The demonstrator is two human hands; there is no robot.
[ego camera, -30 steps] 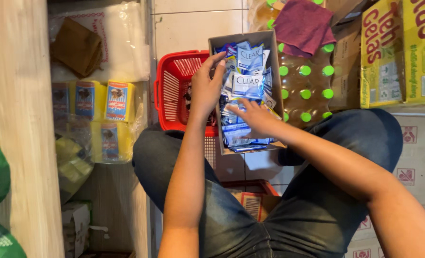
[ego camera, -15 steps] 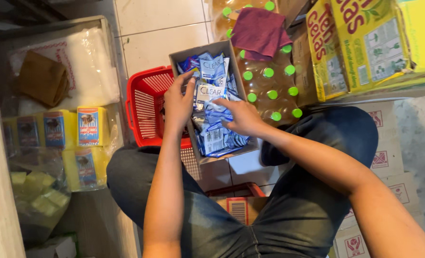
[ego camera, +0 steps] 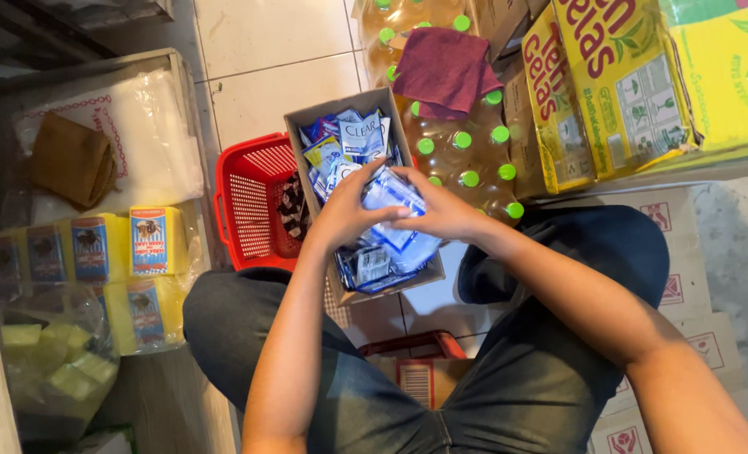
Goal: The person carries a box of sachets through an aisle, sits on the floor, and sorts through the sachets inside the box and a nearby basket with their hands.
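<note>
A bundle of blue sachets (ego camera: 395, 202) is clasped over the cardboard box (ego camera: 372, 108), fingers of the left hand (ego camera: 347, 214) and the right hand (ego camera: 441, 212) curled shut around it from either side. Its long axis is run along the box's length, pointed away from the knees. Left of the box, a red basket (ego camera: 252, 206) is seen; right of it, green-capped bottles (ego camera: 466, 155), a maroon cloth (ego camera: 443, 71) draped beyond.

Red basket (ego camera: 252, 202), green-capped bottles (ego camera: 466, 155), maroon cloth (ego camera: 443, 71), yellow cartons (ego camera: 634, 84).
</note>
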